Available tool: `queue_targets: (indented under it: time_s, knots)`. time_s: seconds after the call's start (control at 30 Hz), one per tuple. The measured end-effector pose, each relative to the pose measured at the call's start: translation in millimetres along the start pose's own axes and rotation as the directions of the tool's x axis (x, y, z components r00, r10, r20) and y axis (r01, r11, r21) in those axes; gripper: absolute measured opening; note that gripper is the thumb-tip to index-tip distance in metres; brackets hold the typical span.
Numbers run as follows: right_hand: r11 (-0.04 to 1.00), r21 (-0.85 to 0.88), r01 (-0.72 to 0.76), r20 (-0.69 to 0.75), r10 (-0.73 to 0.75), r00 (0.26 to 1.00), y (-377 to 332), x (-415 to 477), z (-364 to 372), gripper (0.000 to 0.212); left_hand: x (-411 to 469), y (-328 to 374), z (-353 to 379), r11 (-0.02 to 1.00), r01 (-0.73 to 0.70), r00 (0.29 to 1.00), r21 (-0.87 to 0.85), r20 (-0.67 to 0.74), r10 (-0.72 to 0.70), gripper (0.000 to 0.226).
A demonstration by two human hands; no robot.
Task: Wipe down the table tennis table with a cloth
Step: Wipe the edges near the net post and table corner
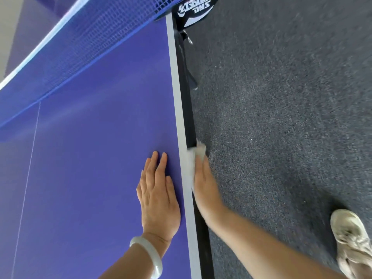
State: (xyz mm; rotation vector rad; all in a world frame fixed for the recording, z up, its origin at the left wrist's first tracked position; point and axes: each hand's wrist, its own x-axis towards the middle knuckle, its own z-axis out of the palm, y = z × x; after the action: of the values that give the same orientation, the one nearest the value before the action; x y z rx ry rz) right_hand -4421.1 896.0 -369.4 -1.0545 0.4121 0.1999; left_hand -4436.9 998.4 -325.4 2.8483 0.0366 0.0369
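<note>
Step in hand, by judgement: wiping desk (90,148) side edge. White cloth (191,164) lies over border and edge, pressed by right hand (205,184), fingers straight. Flat left hand (159,198), released, rests on blue top. Next: slide cloth along edge toward net (90,47), even pressure.

Black net clamp (192,9) reads "DHS 红双喜", inverted

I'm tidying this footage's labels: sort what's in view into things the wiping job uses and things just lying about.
In the job: table tennis table; cloth; right hand pressing the cloth on the table's side edge; left hand flat on top.
Just there: net; bracelet; shoe; carpet.
</note>
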Motion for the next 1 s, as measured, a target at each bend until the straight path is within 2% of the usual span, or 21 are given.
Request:
queue_targets:
  time_s: [0.07,0.13,0.23,0.3,0.37,0.4,0.47,0.53,0.63,0.77,0.87,1.0]
  knots:
    - [0.997,-0.033,0.076,0.01,-0.075,0.997,23,-44,0,0.062,-1,0,1,1.0,0.001,1.0,0.009,0.006,-0.001,0.053]
    - [0.995,-0.059,0.081,0.015,-0.08,0.997,21,-49,1,0.057,-1,0,0,1.0,0.006,1.0,0.008,0.01,-0.006,0.054]
    - [0.997,-0.07,0.035,-0.011,-0.036,0.999,-13,17,9,0.06,-1,1,-2,1.0,0.006,1.0,0.021,0.025,-0.006,0.053]
    - [0.996,-0.039,-0.085,-0.013,0.085,0.996,-41,79,9,0.05,0,0,-3,1.0,0.01,0.999,0.026,0.038,-0.011,0.053]
    - [0.987,-0.035,-0.159,-0.022,0.159,0.987,-54,114,9,0.053,0,-1,-2,1.0,0.015,0.999,0.027,0.042,-0.017,0.054]
    - [0.989,-0.035,-0.145,-0.011,0.145,0.989,-53,111,9,0.054,0,-1,-1,1.0,0.015,0.999,0.026,0.042,-0.016,0.053]
    - [0.998,-0.057,0.0,-0.004,0.0,1.0,-39,72,10,0.055,0,-2,-1,1.0,0.011,0.999,0.026,0.041,-0.012,0.053]
    - [0.983,-0.153,0.104,0.002,-0.105,0.994,-18,15,10,0.057,0,-2,-1,1.0,0.015,0.999,0.02,0.04,-0.016,0.053]
    - [0.953,-0.291,0.083,-0.02,-0.092,0.996,2,-25,10,0.065,0,-2,-1,1.0,0.027,0.999,0.004,0.041,-0.028,0.052]
    - [0.929,-0.369,0.041,-0.062,-0.069,0.996,-33,51,21,0.061,0,-1,-3,0.999,0.012,0.998,0.042,0.065,-0.014,0.053]
    - [0.951,-0.31,0.009,-0.063,-0.03,0.998,-66,116,26,0.059,0,1,-4,0.999,0.013,0.998,0.052,0.067,-0.016,0.053]
    - [0.953,-0.303,0.016,0.002,-0.016,1.0,-70,133,20,0.066,0,2,-4,0.999,0.022,0.998,0.045,0.063,-0.025,0.052]
